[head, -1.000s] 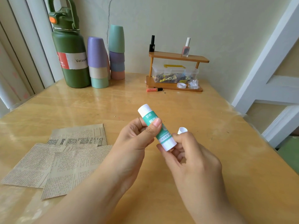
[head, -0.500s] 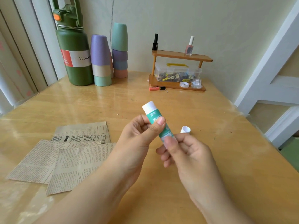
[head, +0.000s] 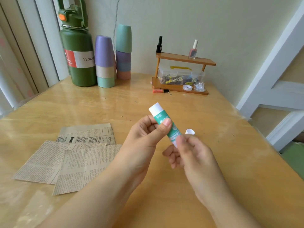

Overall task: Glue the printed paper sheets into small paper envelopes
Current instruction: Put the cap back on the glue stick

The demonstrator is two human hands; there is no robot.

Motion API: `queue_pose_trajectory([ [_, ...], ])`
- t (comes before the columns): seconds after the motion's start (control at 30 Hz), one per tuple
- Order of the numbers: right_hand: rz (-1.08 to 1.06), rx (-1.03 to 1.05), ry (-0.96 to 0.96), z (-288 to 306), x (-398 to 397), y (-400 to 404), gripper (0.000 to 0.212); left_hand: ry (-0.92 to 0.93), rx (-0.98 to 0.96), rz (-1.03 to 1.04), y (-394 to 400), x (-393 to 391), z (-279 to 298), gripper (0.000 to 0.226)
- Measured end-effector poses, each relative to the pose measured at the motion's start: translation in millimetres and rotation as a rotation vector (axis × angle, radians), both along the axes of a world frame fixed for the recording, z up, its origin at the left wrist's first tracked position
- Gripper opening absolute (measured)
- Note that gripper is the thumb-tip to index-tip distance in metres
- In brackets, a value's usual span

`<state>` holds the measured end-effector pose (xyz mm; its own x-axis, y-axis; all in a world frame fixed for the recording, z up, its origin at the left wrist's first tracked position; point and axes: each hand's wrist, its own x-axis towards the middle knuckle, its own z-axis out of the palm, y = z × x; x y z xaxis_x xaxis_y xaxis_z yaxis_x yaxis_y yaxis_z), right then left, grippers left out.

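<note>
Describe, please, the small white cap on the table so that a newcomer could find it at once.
Start at the wooden table, then find the glue stick held above its middle. Just right of it, behind the right hand, lies the white cap: the only small white piece lying loose there.

Green-white glue stick (head: 162, 120) tilted, uncapped; cap (head: 190, 131) on table; printed sheets (head: 69, 155) overlapping, flat, left.

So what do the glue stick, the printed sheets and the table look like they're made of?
Glue stick: smooth plastic tube, probably, with a green printed label. Printed sheets: thin matte brownish paper, newsprint-style, lying flat. Table: light wood by its grain, under a glossy finish or clear cover that reflects light.
</note>
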<state>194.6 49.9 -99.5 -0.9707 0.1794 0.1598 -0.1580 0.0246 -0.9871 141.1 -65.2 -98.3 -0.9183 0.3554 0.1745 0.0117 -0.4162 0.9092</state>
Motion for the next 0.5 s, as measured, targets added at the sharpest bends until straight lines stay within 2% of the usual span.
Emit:
queue_pose_trajectory([
  [0.07,0.076,-0.221,-0.102,1,-2,1,0.052,0.009,-0.007,0.005,-1,-1,1,0.024],
  [0.13,0.045,-0.218,-0.091,1,-2,1,0.047,-0.005,-0.012,0.026,-1,-1,0,0.027],
  [0.2,-0.025,-0.052,0.009,-4,-2,1,0.038,-0.05,-0.024,0.058,1,-1,-2,0.028],
  [0.27,-0.146,0.196,0.17,-10,-2,0,0.02,-0.105,-0.016,0.081,4,-2,-5,0.028],
  [0.4,-0.465,0.899,0.589,-19,-3,4,0.016,-0.144,0.012,0.077,6,-1,-8,0.035],
  [0.43,-0.496,0.982,0.638,-21,-4,5,0.017,-0.135,0.016,0.07,6,-1,-8,0.039],
  [0.47,-0.493,0.972,0.622,-22,-4,5,0.02,-0.129,0.019,0.064,5,-1,-7,0.042],
  [0.5,-0.466,0.877,0.541,-19,-3,5,0.025,-0.123,0.023,0.06,5,-1,-6,0.043],
])
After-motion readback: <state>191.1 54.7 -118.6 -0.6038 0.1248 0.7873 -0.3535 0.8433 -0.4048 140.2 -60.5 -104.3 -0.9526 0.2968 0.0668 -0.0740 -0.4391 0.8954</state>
